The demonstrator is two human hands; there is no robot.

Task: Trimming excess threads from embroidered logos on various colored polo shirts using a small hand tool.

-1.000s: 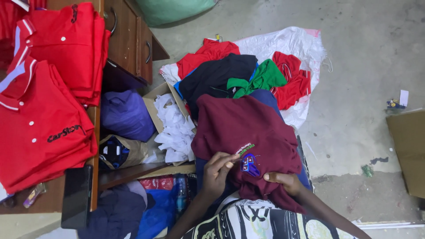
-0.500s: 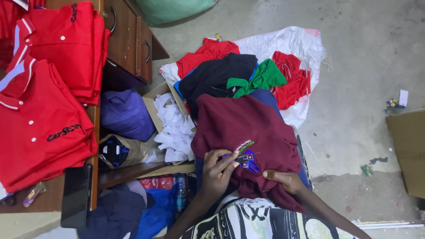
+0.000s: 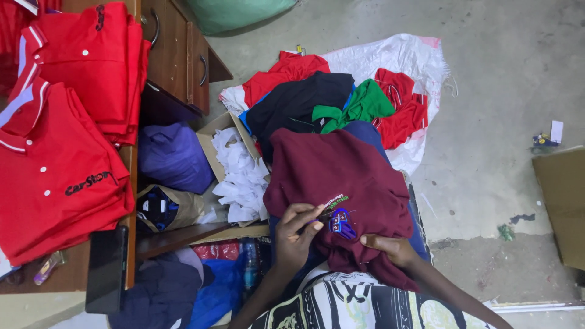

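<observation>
A maroon shirt (image 3: 341, 183) is draped over the person's lap, its lower edge bunched towards the body and its upper part spread out over a heap of other garments on the floor. It is judged to be light, soft and limp, a knitted fabric that folds and slides on itself and gives no resistance, so that it is best taken by pinching a fold of cloth rather than by any edge. The only stiffer spot is the embroidered badge (image 3: 342, 223), a dense patch of blue, red and white stitching with a small green and white line of lettering just above it. The left hand (image 3: 297, 234) is closed in a pinch at the badge, the fingertips pressed together on something thin; what is pinched, a thread or a small tool, cannot be told. The right hand (image 3: 390, 248) is laid on the cloth just beside the badge, fingers curled down and gripping a fold, so that the fabric is held taut. Beyond the lap, a black garment (image 3: 298, 103), a green shirt (image 3: 359, 106) and red ones (image 3: 402, 113) are heaped on a white sack (image 3: 402, 58) on the concrete floor. To the left, red polo shirts (image 3: 55, 176) with white buttons are stacked on a wooden bench (image 3: 73, 277), beside a dark phone (image 3: 106, 268), and crumpled white backing scraps (image 3: 241, 180) fill a cardboard box (image 3: 213, 131).
</observation>
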